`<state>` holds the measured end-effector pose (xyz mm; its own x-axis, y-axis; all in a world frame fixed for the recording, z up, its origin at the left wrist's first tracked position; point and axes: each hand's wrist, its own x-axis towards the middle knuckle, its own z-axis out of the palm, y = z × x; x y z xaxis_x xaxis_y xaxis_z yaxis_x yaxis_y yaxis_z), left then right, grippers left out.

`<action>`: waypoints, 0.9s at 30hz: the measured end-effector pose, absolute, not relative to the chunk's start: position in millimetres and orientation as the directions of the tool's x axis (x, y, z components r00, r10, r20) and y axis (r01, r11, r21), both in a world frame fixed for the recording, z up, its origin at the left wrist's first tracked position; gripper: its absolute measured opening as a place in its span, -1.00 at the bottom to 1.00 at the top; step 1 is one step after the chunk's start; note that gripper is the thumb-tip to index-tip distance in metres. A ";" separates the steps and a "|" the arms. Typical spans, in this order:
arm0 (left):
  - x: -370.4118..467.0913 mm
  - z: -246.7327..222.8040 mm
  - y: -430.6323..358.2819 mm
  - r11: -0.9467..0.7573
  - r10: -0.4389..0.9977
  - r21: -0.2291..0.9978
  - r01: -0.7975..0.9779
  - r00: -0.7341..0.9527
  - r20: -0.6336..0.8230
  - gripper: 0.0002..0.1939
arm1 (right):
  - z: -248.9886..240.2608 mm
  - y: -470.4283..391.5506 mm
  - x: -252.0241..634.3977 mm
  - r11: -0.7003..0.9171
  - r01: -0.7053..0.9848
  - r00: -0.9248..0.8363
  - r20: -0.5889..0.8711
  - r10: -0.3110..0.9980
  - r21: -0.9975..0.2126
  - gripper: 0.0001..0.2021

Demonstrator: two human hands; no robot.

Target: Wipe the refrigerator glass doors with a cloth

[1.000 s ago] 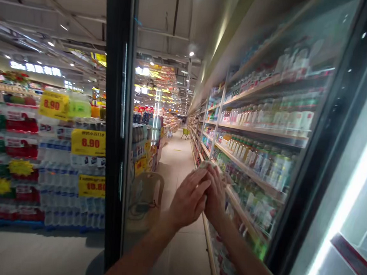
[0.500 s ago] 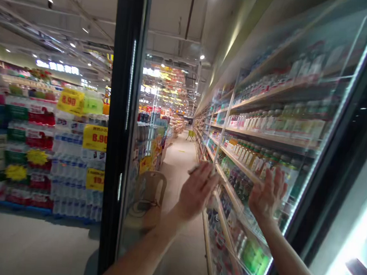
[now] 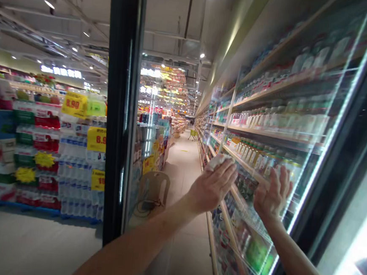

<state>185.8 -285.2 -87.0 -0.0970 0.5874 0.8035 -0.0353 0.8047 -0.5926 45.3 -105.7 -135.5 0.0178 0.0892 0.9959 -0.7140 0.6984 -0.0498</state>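
Note:
A glass door in a black frame fills the middle and right of my view. My left hand lies against the pane with its fingers stretched out over a crumpled white cloth, which shows above the knuckles; most of it is hidden under the hand. To the right, my right hand is raised at the glass, empty, with fingers apart; whether it touches the pane I cannot tell. Shelves of bottled drinks show behind or reflected in the glass near both hands.
The black door frame stands upright at left centre. Stacked drink packs with yellow price signs stand on a blue pallet at left. Through the glass appear a beige plastic chair and a long aisle.
My left hand has slid right across the glass with the white cloth, closer to my right hand. The right hand has shifted only slightly right. The view has turned a little.

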 end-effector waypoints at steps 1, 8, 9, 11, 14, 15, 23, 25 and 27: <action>182.9 -92.9 -281.5 0.802 0.592 -0.597 -0.025 -0.104 0.799 -0.64 | -135.7 -105.6 45.0 0.700 -0.713 0.019 0.996 0.090 -0.050 -0.47; 219.4 -46.6 -364.8 0.956 0.247 -0.228 -0.184 0.089 0.965 -0.56 | -135.7 -110.2 45.2 0.713 -0.699 0.005 0.996 0.093 -0.063 -0.47; 224.2 -42.5 -375.4 0.971 0.176 -0.148 -0.190 0.139 0.975 -0.56 | -135.7 -111.3 45.5 0.714 -0.697 0.003 0.996 0.093 -0.065 -0.47; 225.4 -49.4 -381.3 0.979 0.143 -0.116 -0.169 0.162 0.976 -0.54 | -135.9 -113.1 45.6 0.717 -0.694 0.000 0.995 0.102 -0.073 -0.48; 210.3 -89.3 -359.9 0.914 0.394 -0.394 -0.093 -0.014 0.919 -0.54 | -137.3 -114.3 44.0 0.724 -0.686 0.006 0.994 0.107 -0.073 -0.49; 204.4 -103.1 -351.5 0.860 0.501 -0.507 -0.059 -0.083 0.861 -0.55 | -137.9 -114.5 43.2 0.727 -0.682 0.008 0.994 0.108 -0.073 -0.49; 219.0 -75.2 -396.1 0.965 0.201 -0.185 -0.185 0.069 0.977 -0.55 | -140.6 -118.9 42.3 0.739 -0.669 -0.005 0.994 0.108 -0.084 -0.48; 219.5 -79.1 -396.2 0.966 0.209 -0.194 -0.171 0.071 0.975 -0.51 | -140.5 -119.5 42.6 0.738 -0.669 -0.003 0.994 0.113 -0.086 -0.47; 214.4 -103.6 -381.2 0.892 0.433 -0.441 -0.097 -0.088 0.897 -0.51 | -140.3 -119.4 41.8 0.737 -0.671 0.008 0.994 0.111 -0.077 -0.47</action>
<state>214.4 -381.2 -103.6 -0.0882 0.4332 0.8970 -0.0968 0.8925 -0.4406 41.8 -119.4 -140.3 0.0082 0.1114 0.9937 -0.6714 0.7370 -0.0771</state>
